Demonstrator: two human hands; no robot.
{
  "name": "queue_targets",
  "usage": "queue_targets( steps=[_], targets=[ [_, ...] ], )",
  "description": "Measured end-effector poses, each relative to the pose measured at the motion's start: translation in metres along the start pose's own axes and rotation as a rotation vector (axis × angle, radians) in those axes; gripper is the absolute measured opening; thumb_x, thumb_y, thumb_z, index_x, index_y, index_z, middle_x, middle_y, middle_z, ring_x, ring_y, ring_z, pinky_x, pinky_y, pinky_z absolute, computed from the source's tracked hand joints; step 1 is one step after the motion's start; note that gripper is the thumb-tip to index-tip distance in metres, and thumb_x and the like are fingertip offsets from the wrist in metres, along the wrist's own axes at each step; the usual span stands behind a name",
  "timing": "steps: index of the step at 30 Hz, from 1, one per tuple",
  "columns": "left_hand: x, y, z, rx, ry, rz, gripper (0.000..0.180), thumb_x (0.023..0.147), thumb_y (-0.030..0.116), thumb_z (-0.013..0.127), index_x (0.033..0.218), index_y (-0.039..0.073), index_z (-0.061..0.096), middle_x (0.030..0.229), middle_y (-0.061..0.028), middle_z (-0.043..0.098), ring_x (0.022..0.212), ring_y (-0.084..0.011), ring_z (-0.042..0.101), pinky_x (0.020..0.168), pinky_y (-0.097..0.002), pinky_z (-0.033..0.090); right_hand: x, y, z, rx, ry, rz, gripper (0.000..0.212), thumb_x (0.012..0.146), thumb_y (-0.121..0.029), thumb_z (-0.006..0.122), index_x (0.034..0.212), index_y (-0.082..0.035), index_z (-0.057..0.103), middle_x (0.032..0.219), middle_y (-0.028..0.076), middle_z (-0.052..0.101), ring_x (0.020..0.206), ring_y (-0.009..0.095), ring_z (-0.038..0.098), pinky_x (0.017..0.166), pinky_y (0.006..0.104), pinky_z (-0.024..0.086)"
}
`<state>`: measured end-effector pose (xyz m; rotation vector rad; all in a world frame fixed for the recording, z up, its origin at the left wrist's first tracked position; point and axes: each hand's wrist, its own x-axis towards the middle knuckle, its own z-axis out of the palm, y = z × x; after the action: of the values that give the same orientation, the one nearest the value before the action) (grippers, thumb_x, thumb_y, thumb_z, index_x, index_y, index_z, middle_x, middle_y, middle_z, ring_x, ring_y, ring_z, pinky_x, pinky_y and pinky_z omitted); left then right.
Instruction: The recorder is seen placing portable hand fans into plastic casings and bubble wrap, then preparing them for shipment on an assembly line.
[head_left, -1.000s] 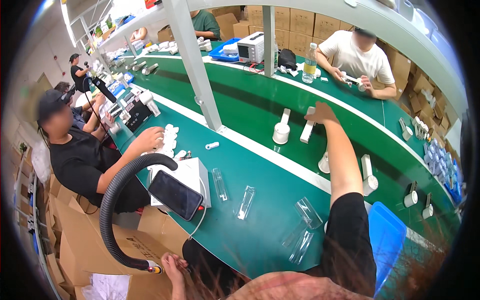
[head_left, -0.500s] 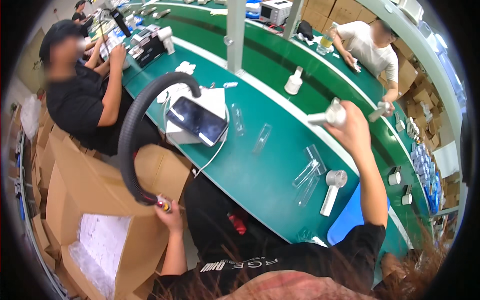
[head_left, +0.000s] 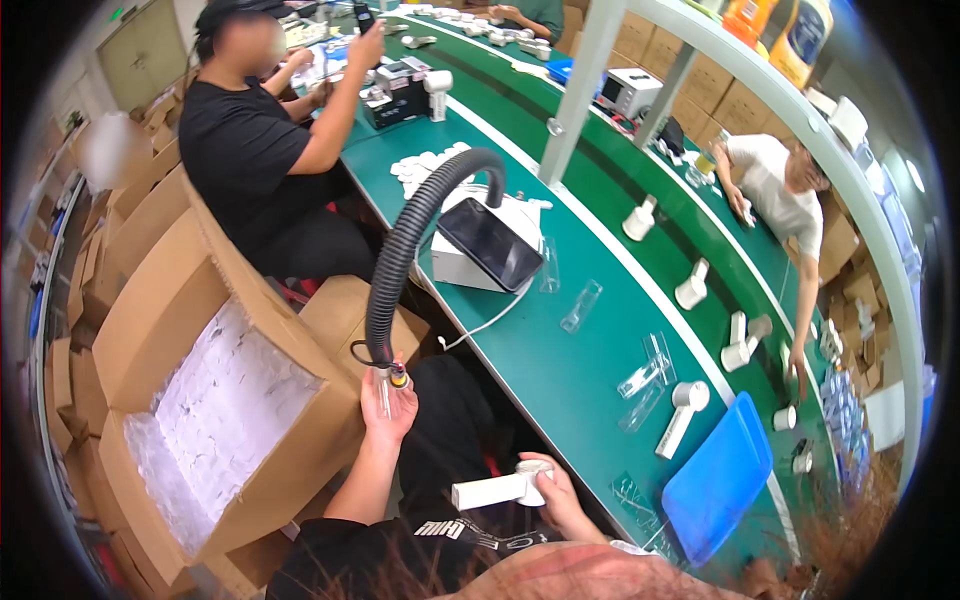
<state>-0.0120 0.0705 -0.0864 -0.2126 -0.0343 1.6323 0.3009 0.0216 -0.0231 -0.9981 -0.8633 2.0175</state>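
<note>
My right hand (head_left: 565,505) is close to my body, its fingers closed round the head of a white handheld fan (head_left: 492,490) whose handle points left. In front of the open carton, my left hand (head_left: 388,415) grips the lower end of a black corrugated hose (head_left: 395,260), where a small fitting with coloured bands shows; its exact kind is unclear. The hose arches up and over toward a phone (head_left: 490,243) that rests tilted on a white box (head_left: 460,268). Another white handheld fan (head_left: 680,420) lies on the green table beside clear plastic pieces (head_left: 645,380).
A blue tray (head_left: 720,480) lies at the table's right. Beyond the pale rail, several white fans (head_left: 692,285) stand on the green belt. A large carton (head_left: 290,450) is open at my left. One co-worker (head_left: 250,160) sits at left; another (head_left: 790,195) reaches over the belt.
My right hand has come back from the belt's edge to my body, holding the fan. My left hand still holds the hose end. The view has shifted, and the far co-worker's arm now reaches forward.
</note>
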Motion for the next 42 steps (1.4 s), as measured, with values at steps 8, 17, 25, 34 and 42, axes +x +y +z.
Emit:
queue_targets(
  steps=[8, 17, 25, 34, 42],
  targets=[
    [-0.025, 0.015, -0.022, 0.299, 0.156, -0.079, 0.056, 0.092, 0.049, 0.038, 0.125, 0.007, 0.052, 0.098, -0.005, 0.063, 0.068, -0.0198, 0.059, 0.056, -0.0334, 0.047, 0.042, 0.019, 0.011, 0.228, 0.068, 0.272, 0.028, 0.097, -0.024, 0.044, 0.117, -0.004, 0.046, 0.116, 0.019, 0.055, 0.106, 0.038, 0.057, 0.092, 0.057, 0.047],
    [-0.114, 0.008, -0.048, 0.441, 0.365, -0.124, 0.055, 0.092, 0.051, 0.037, 0.118, 0.005, 0.055, 0.085, -0.0064, 0.059, 0.066, -0.0241, 0.056, 0.057, -0.0374, 0.044, 0.132, 0.04, 0.101, 0.472, -0.14, 0.463, 0.037, 0.095, -0.031, 0.051, 0.121, -0.004, 0.049, 0.113, 0.016, 0.058, 0.103, 0.029, 0.059, 0.096, 0.0456, 0.046],
    [-0.108, 0.01, -0.057, 0.366, 0.429, -0.053, 0.05, 0.092, 0.052, 0.036, 0.114, 0.011, 0.054, 0.091, -0.0074, 0.062, 0.073, -0.0254, 0.058, 0.067, -0.0408, 0.047, 0.155, 0.057, 0.113, -0.182, -0.165, -0.025, 0.045, 0.08, -0.014, 0.073, 0.116, -0.004, 0.047, 0.11, 0.01, 0.058, 0.098, 0.018, 0.059, 0.082, 0.0319, 0.05],
    [-0.095, 0.019, -0.061, 0.474, 0.47, -0.023, 0.044, 0.094, 0.047, 0.038, 0.115, 0.012, 0.055, 0.096, -0.0083, 0.064, 0.079, -0.0265, 0.061, 0.07, -0.0419, 0.049, 0.144, -0.015, 0.099, -1.326, -0.451, -0.922, 0.058, 0.063, -0.006, 0.074, 0.117, -0.007, 0.052, 0.121, 0.01, 0.051, 0.121, 0.033, 0.044, 0.097, 0.0421, 0.041],
    [-0.097, 0.0, -0.057, 0.605, 0.58, 0.03, 0.037, 0.094, 0.039, 0.046, 0.117, 0.012, 0.053, 0.108, -0.009, 0.061, 0.091, -0.027, 0.062, 0.078, -0.0445, 0.051, 0.102, -0.032, 0.081, -1.005, -0.47, -0.625, 0.057, 0.065, -0.01, 0.077, 0.115, -0.005, 0.053, 0.115, 0.013, 0.056, 0.112, 0.033, 0.052, 0.094, 0.0391, 0.044]
  ],
)
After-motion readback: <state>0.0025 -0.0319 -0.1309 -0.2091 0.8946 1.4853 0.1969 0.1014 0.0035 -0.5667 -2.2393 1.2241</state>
